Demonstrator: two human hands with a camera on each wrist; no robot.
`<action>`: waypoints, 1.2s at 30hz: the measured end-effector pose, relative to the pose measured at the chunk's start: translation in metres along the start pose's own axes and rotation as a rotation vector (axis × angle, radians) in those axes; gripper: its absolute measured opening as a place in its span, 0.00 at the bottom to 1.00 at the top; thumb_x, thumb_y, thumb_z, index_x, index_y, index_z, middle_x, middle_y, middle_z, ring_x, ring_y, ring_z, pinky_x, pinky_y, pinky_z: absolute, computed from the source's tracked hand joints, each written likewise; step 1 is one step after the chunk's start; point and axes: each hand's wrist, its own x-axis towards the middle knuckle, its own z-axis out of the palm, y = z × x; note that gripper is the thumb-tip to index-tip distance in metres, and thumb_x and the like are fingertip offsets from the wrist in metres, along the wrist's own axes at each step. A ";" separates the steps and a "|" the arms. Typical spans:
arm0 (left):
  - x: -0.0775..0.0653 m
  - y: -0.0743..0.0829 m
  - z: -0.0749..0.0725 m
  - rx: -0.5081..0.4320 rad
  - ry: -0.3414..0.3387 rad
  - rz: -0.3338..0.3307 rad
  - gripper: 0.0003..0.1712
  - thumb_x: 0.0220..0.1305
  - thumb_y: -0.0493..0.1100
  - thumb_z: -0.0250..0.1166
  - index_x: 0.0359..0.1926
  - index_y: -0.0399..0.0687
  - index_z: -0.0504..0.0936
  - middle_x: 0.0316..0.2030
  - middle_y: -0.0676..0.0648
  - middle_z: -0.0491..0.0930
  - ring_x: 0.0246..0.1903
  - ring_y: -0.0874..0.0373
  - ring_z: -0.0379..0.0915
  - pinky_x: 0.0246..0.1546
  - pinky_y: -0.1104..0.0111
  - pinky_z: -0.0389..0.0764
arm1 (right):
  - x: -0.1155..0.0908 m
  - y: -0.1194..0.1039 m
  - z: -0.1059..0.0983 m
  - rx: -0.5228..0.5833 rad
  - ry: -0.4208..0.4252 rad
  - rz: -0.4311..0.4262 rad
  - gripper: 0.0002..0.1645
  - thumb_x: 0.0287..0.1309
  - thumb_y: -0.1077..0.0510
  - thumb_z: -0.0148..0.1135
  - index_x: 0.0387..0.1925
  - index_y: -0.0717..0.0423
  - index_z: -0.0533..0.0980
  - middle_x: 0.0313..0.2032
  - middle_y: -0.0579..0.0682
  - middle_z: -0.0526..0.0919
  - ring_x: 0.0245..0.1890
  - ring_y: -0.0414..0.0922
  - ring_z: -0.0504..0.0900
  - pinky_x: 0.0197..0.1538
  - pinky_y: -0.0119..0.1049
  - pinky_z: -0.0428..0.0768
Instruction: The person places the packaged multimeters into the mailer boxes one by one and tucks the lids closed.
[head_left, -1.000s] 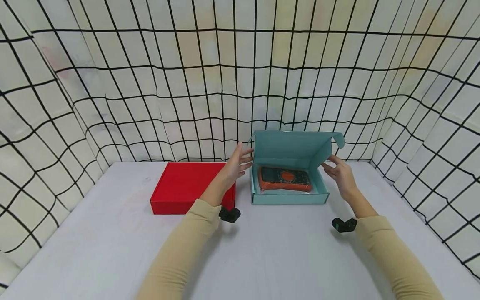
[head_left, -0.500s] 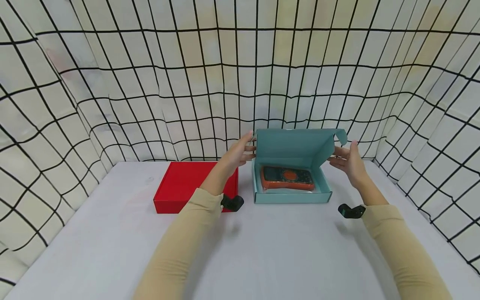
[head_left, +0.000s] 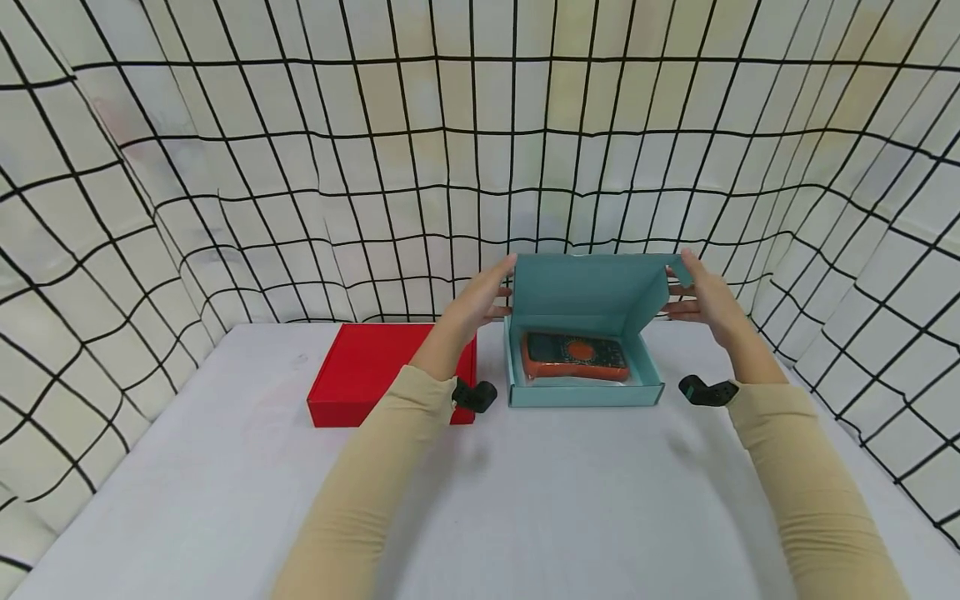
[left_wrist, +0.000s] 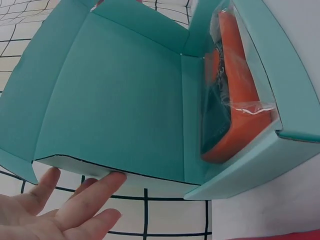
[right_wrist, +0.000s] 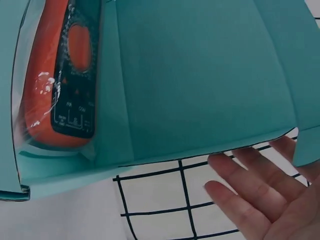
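A teal cardboard box (head_left: 585,397) stands on the table with its lid (head_left: 570,283) raised at the back. Inside it lies an orange and black multimeter (head_left: 547,368), wrapped in clear plastic, its dial showing in the right wrist view. My left hand (head_left: 472,304) is at the lid's left side, extended fingertips (left_wrist: 116,179) right at the edge. On the opposite side, my right hand (head_left: 716,304) has its fingers (right_wrist: 250,180) extended along the lid's edge, thumb by the corner flap (head_left: 680,271). Neither hand curls round anything.
A closed red box (head_left: 382,367) lies left of the teal one, partly behind my left forearm. Padded white walls with black grid lines (head_left: 480,131) border the white table (head_left: 555,500) at the back and both sides. Black wrist cameras (head_left: 476,396) project from my sleeves.
My right hand has risen from the lid's lower side flap to its upper corner. My left hand has moved slightly up along the left edge. The lid stands slightly higher; the multimeter stays put.
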 end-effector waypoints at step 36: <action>-0.002 -0.021 -0.007 0.136 -0.039 0.082 0.37 0.76 0.51 0.60 0.77 0.44 0.58 0.70 0.36 0.66 0.63 0.38 0.74 0.70 0.46 0.63 | -0.009 0.017 -0.013 -0.001 -0.292 -0.057 0.40 0.81 0.49 0.43 0.80 0.64 0.43 0.71 0.69 0.61 0.68 0.64 0.65 0.73 0.61 0.57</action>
